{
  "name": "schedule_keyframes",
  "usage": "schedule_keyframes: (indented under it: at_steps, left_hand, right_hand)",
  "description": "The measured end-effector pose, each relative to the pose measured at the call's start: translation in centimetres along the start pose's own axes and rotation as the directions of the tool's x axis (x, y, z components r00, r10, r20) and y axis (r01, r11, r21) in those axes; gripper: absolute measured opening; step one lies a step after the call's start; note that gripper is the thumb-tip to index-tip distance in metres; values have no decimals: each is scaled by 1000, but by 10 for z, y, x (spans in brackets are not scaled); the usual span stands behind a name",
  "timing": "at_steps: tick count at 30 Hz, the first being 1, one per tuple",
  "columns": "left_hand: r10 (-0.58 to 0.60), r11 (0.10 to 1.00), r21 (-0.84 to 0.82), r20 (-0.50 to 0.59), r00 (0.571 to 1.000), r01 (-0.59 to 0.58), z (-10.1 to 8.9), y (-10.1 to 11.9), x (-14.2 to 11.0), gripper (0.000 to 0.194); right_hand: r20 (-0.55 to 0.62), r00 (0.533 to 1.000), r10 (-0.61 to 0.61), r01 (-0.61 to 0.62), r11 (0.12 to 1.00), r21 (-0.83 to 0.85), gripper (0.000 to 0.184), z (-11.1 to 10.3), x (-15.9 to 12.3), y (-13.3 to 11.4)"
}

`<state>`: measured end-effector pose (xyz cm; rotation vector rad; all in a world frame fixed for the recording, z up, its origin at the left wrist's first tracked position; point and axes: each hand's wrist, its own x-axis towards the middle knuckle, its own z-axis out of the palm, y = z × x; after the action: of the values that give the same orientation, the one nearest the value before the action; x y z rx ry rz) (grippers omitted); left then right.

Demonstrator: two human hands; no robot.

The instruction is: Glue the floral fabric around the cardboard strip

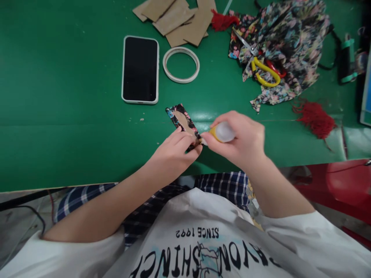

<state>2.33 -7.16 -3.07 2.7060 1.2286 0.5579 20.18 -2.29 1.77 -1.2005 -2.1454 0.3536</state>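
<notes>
My left hand (178,150) presses a small strip of cardboard covered with dark floral fabric (183,117) onto the green table, its fingers closed around the near end. The fabric is folded over the strip's edges, and bare brown cardboard shows along the middle. In my right hand (242,135) is a small glue bottle (224,132) with a whitish, translucent body and a yellow part towards the tip. The bottle is tilted, its tip end close to the strip's near right corner. My fingers partly hide that corner, so I cannot tell whether the tip touches it.
Beyond the strip lie a phone (140,69), a tape roll (181,65) and cardboard pieces (174,21). Yellow-handled scissors (265,72) rest on crumpled floral fabric (295,46) at the right. Red tassels (314,119) lie nearby. A red stool (344,185) stands below the table edge.
</notes>
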Motion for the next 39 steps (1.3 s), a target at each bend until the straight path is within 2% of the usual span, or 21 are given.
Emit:
schedule_keyframes:
  at_steps: [4, 10, 13, 17, 21, 27, 29, 32, 34, 36, 37, 39]
  left_hand:
    - [-9, 1000, -23, -4, 1000, 9, 1, 0, 0, 16]
    - [-5, 1000, -25, 3, 1000, 5, 1, 0, 0, 18]
    - [4, 1000, -13, 16, 1000, -4, 0, 0, 0, 17]
    - [-4, 1000, -25, -21, 1000, 4, 0, 0, 0, 17]
    - [-5, 999, -36, 17, 1000, 6, 0, 0, 1, 20]
    - [-16, 999, -45, 9, 1000, 17, -3, 0, 2, 21]
    - [-5, 1000, -24, 7, 1000, 6, -3, 0, 2, 23]
    - [8, 1000, 10, 2, 1000, -8, -2, 0, 1, 23]
    - [8, 1000, 18, -8, 1000, -8, -1, 0, 1, 21]
    - [10, 1000, 20, -17, 1000, -10, 0, 0, 0, 21]
    - [11, 1000, 20, -17, 1000, -11, 0, 0, 0, 21]
    - [14, 1000, 19, -5, 1000, -14, 0, 0, 0, 21]
  right_hand:
    - [-8, 999, 52, -52, 999, -6, 18, 0, 0, 0]
    - [-25, 998, 59, -57, 996, 70, 16, 2, -1, 0]
    - [-32, 999, 4, -1, 998, 68, 16, 2, -1, -1]
    - [-63, 996, 59, -57, 998, 31, 15, 1, -1, -1]
    - [-48, 999, 21, -18, 999, 50, 15, 3, -2, 0]
    - [-51, 997, 59, -56, 996, 64, 17, 3, -5, 1]
    - [-98, 988, 121, -108, 986, 130, 19, 0, -7, 4]
    - [-234, 915, 330, -225, 896, 384, 22, -3, -11, 18]
    - [-212, 868, 449, -243, 756, 608, 22, -4, -14, 30]
    - [-123, 858, 499, -261, 628, 733, 25, -6, -19, 42]
    - [-81, 865, 496, -278, 606, 746, 27, -7, -22, 48]
    - [-32, 886, 462, -299, 624, 722, 31, -9, -28, 56]
